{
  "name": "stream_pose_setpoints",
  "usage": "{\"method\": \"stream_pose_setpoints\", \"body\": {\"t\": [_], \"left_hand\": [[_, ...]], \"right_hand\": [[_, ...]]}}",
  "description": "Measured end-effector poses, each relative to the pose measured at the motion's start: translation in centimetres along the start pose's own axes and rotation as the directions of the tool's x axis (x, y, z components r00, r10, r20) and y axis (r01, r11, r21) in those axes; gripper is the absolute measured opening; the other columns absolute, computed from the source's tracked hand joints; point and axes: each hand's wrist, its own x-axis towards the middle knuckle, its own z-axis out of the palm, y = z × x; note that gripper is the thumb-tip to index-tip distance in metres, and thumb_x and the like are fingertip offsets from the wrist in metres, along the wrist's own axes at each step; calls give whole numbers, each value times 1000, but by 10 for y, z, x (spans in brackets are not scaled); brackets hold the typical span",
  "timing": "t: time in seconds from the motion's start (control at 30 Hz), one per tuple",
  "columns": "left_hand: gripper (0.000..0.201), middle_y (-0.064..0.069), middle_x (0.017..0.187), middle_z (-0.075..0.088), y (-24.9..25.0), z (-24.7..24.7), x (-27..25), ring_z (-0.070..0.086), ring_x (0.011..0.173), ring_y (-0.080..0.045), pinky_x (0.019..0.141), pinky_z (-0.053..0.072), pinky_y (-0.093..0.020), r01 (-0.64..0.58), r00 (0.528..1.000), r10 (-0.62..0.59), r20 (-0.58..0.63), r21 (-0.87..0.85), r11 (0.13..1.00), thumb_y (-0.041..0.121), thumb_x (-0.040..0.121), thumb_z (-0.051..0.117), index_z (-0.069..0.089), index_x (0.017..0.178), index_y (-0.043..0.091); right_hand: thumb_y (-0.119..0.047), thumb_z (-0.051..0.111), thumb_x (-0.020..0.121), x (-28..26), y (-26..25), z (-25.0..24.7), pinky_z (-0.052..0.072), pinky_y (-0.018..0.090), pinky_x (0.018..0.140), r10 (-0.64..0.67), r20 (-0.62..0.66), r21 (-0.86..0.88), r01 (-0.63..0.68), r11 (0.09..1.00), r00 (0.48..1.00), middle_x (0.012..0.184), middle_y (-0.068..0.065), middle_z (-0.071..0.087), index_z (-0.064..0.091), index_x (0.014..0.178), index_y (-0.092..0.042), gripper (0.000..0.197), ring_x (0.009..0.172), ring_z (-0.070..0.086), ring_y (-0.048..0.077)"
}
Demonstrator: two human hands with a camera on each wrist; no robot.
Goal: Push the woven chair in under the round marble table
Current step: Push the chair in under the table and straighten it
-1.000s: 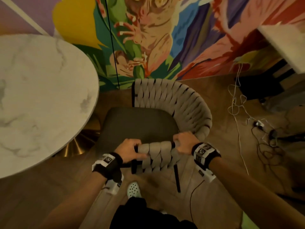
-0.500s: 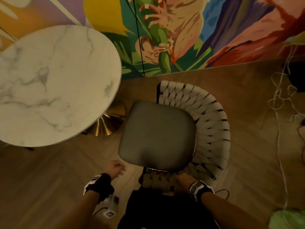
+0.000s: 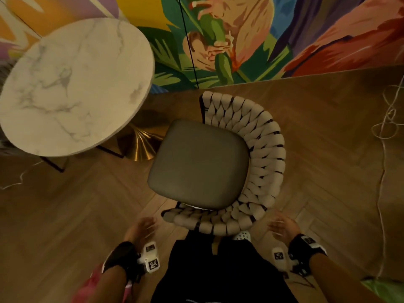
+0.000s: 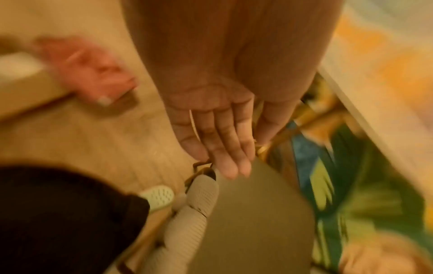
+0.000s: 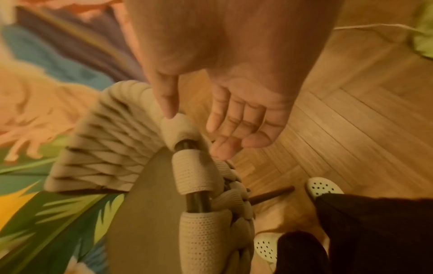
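Note:
The woven chair [image 3: 258,158] stands on the wood floor right of the round marble table [image 3: 72,84], its grey seat [image 3: 199,165] facing the table and outside the tabletop. Its beige woven back curves round the right and near sides. My left hand [image 3: 143,229] hovers open, off the chair, just left of the back's near end. My right hand [image 3: 282,225] hovers open to the right of the back, touching nothing. In the left wrist view the left hand [image 4: 225,140] shows straight fingers above the woven rim [image 4: 199,200]. In the right wrist view the right hand [image 5: 232,126] is spread above the rim [image 5: 196,174].
The table's gold pedestal base [image 3: 140,143] sits between tabletop and chair seat. A painted mural wall [image 3: 240,40] runs behind both. White cables [image 3: 384,127] lie on the floor at the right. My legs and white perforated shoes [image 3: 241,235] stand right behind the chair.
Both hands gripped the chair's back a second ago; the left came off first, then the right. Both now hang open beside it. The view has shifted, showing the chair from above.

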Motion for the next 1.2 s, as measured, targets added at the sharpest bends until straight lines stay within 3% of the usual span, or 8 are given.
{"method": "stream_pose_setpoints", "body": {"t": [0.13, 0.27, 0.4, 0.5, 0.6, 0.73, 0.93, 1.2], "left_hand": [[25, -13, 126, 54, -42, 2, -17, 54, 113, -33, 117, 23, -42, 54, 996, -64, -57, -161, 986, 19, 98, 35, 58, 93, 10], [47, -16, 151, 37, -67, 1, -28, 32, 142, -31, 117, 23, -42, 140, 984, -158, -80, -189, 972, 20, 101, 29, 36, 143, 1], [48, -13, 153, 36, -62, 1, -23, 31, 143, -28, 107, 29, -38, 211, 968, -236, -83, -232, 950, 20, 100, 30, 33, 145, 3], [47, -21, 153, 33, -39, 18, -15, 30, 143, -33, 114, 27, -39, 148, 981, -174, -82, -256, 955, 9, 99, 30, 31, 144, -4], [43, -14, 146, 40, -1, 37, 7, 37, 139, -33, 112, 32, -37, 131, 987, -153, -55, -291, 948, 8, 99, 29, 40, 139, -3], [23, -6, 107, 56, 64, 67, 48, 56, 98, -22, 101, 39, -35, 178, 983, -180, 21, -306, 935, 17, 96, 37, 57, 86, 10], [29, -9, 105, 62, 116, 107, 89, 57, 96, -25, 100, 38, -38, 238, 970, -233, 75, -68, 969, 23, 96, 41, 57, 112, 4], [27, -14, 99, 61, 149, 170, 98, 59, 80, -28, 71, 53, -39, 265, 935, -245, 258, -46, 963, 19, 90, 53, 58, 111, 4]], "right_hand": [[-54, 74, 70, 25, 9, 13, 49, 49, 94, 67, 131, 41, -73, 997, 989, 115, 18, 61, 58, 111, -12, 61, 104, 60, 34], [-27, 62, 89, 17, -22, 49, 53, 45, 75, 73, 121, 26, -77, 997, 990, 134, 19, 53, 47, 135, -12, 51, 103, 55, 34], [-25, 61, 90, 17, -36, 54, 48, 48, 92, 67, 73, 3, -68, 998, 995, 133, 15, 53, 46, 136, -14, 49, 122, 50, 37], [-22, 60, 89, 43, -52, 42, 53, 43, 78, 34, 14, 22, -34, 999, 999, 137, 16, 51, 44, 138, -12, 52, 112, 53, 34], [-16, 56, 88, 70, -84, 37, 52, 40, 72, -30, -68, 54, 34, 998, 997, 137, 19, 51, 46, 135, -5, 49, 105, 53, 33], [-15, 59, 79, 63, -151, 46, 54, 41, 73, -29, -154, 161, 54, 986, 988, 118, 17, 60, 56, 125, -6, 47, 101, 59, 36], [-7, 46, 88, 15, -232, 83, 60, 38, 54, -121, -89, 292, 142, 946, 989, 94, 15, 63, 60, 101, 1, 20, 83, 60, 33], [-12, 45, 93, 28, -268, 88, 50, 45, 79, -85, -161, 343, 136, 930, 983, 124, 15, 53, 51, 119, -7, 27, 99, 57, 36]]}}
